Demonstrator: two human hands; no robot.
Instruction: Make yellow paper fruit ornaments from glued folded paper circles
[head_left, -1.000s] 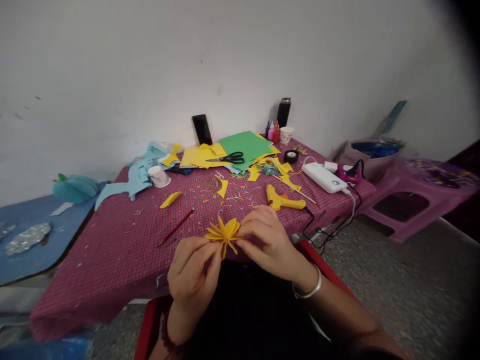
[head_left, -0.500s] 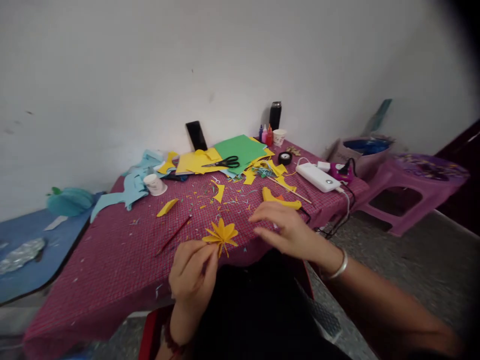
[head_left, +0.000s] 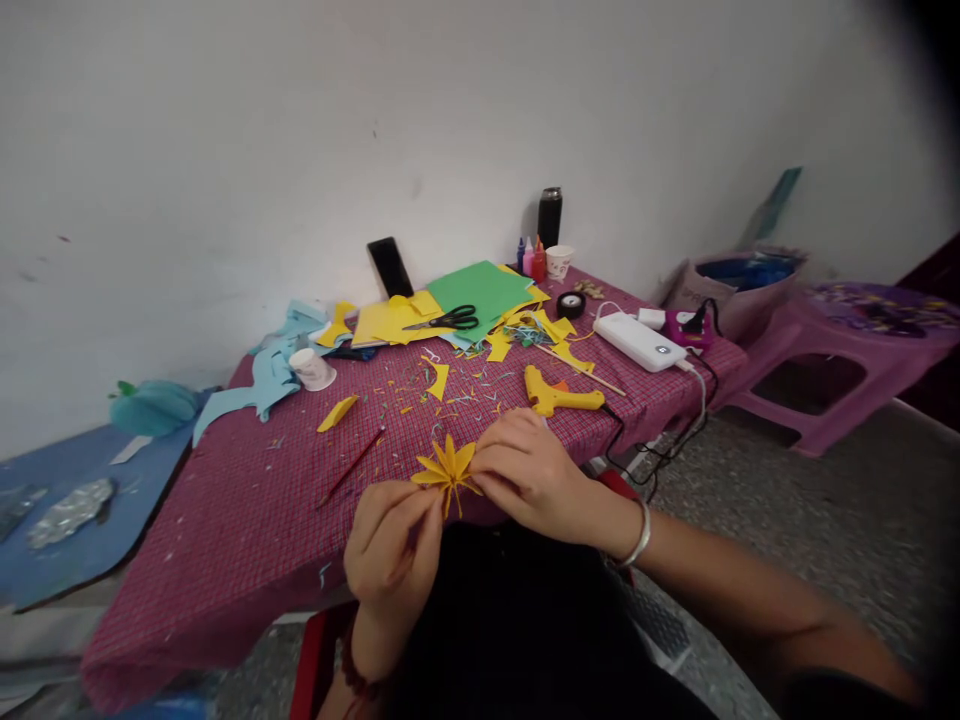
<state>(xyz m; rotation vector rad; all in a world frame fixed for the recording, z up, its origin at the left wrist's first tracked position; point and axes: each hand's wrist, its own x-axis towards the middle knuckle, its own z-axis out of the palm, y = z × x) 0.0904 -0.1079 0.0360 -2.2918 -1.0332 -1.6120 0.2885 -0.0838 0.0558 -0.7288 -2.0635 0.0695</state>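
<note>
A yellow paper flower (head_left: pixel 448 468) with narrow pointed petals is held over the near edge of the table (head_left: pixel 247 520), which wears a magenta checked cloth. My left hand (head_left: pixel 394 555) pinches the flower from below, fingers closed on its base. My right hand (head_left: pixel 525 470), with a silver bangle at the wrist, grips the flower's right side with closed fingers. A yellow glue gun (head_left: pixel 559 395) lies on the cloth just beyond my right hand. A thin red stick (head_left: pixel 351 467) lies to the left of the flower.
Farther back lie black scissors (head_left: pixel 450 320) on yellow and green paper sheets (head_left: pixel 480 288), a tipped paper cup (head_left: pixel 311 368), a phone (head_left: pixel 388 266), a tape roll (head_left: pixel 571 304), small bottles (head_left: pixel 529 258), a white power bank (head_left: pixel 639 341) with cables. A purple stool (head_left: pixel 840 365) stands right.
My right hand left the flower, reached out towards the glue gun, then came back and closed on the flower's right side. My left hand kept hold of the flower throughout.
</note>
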